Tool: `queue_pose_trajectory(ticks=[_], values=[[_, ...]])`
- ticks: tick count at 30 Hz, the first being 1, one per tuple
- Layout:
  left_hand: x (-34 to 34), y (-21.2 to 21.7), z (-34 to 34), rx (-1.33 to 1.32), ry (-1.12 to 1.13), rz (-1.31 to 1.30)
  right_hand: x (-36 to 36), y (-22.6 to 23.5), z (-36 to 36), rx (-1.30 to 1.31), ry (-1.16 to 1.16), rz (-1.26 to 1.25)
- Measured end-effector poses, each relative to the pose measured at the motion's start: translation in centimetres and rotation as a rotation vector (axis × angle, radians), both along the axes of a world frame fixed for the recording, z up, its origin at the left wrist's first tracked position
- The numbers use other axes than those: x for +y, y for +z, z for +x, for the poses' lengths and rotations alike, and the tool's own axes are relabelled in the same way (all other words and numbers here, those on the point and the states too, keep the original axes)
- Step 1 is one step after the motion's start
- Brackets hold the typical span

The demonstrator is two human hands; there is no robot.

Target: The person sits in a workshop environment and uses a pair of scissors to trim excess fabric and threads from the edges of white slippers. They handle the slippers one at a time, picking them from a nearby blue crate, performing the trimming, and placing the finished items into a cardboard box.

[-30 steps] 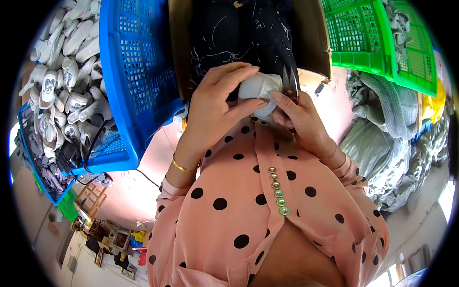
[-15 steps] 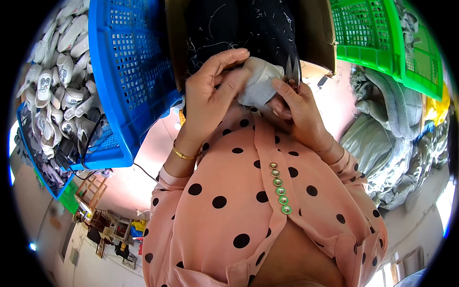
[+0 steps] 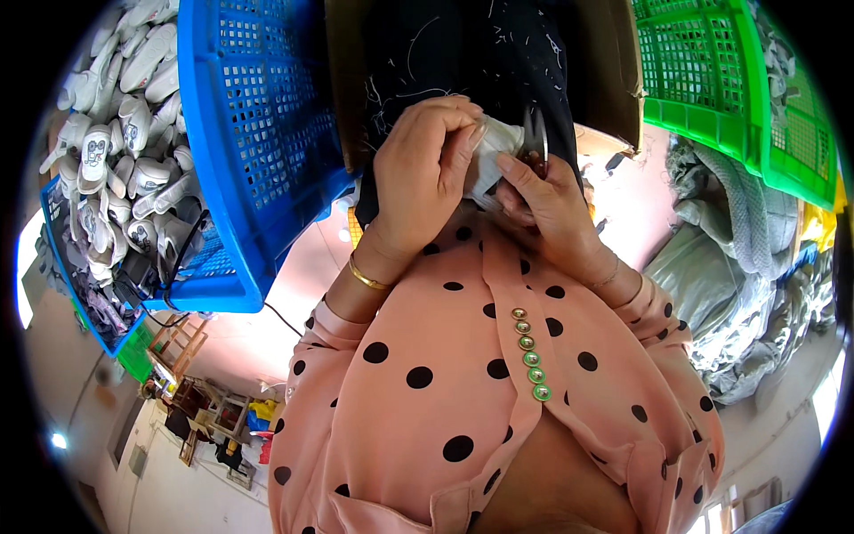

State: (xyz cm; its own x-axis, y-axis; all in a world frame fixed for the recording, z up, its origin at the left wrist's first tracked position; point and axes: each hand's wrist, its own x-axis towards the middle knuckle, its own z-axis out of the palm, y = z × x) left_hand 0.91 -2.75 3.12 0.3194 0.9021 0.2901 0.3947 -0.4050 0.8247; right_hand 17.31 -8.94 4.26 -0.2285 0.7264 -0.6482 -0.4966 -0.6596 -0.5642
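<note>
Over my lap I hold a small whitish cloth shoe [image 3: 492,165], partly covered by my fingers. My left hand [image 3: 425,165] is closed at the shoe's left edge, thumb and forefinger pinched together; whether a thread is between them is too small to see. My right hand [image 3: 553,203] grips the shoe's right side with the thumb on top. A pair of scissors [image 3: 537,133] is also held in that hand, blades pointing away from me. Loose white threads cling to my dark trousers [image 3: 463,58].
At left, a blue plastic crate [image 3: 267,116] stands beside a heap of white shoes [image 3: 93,160]. A cardboard box [image 3: 614,80] surrounds my knees. Green crates [image 3: 703,89] stand at right, above grey cloth and plastic sacks [image 3: 712,285]. A wooden stool [image 3: 178,343] is behind at lower left.
My left fingers, spread half a second ago, have curled into a pinch at the shoe's edge. The shoe is more covered now. The whole view has shifted slightly.
</note>
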Motion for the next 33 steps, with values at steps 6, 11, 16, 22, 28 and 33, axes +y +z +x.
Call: queue_pose_trajectory(ticks=[6,11,16,22,28,33], values=[[1.1,0.6,-0.3,-0.028,-0.096,-0.346,1.3,-0.9,3.7,-0.82,0.431,0.489],[1.5,0.7,-0.4,-0.105,-0.132,-0.514,2.6,-0.3,4.6,-1.209,0.464,0.826],[1.3,1.0,-1.0,-0.21,-0.163,-0.592,2.8,-1.9,4.6,-0.942,0.344,0.669],[0.8,1.0,-0.4,0.06,-0.094,-0.183,3.2,-3.0,2.8,-0.943,0.314,0.762],[-0.7,0.0,-0.5,0.092,0.035,-0.056,3.9,-3.4,2.0,-1.06,0.405,0.799],[0.2,1.8,-0.7,0.062,-0.017,-0.327,3.4,-2.2,2.0,-1.162,0.415,0.798]])
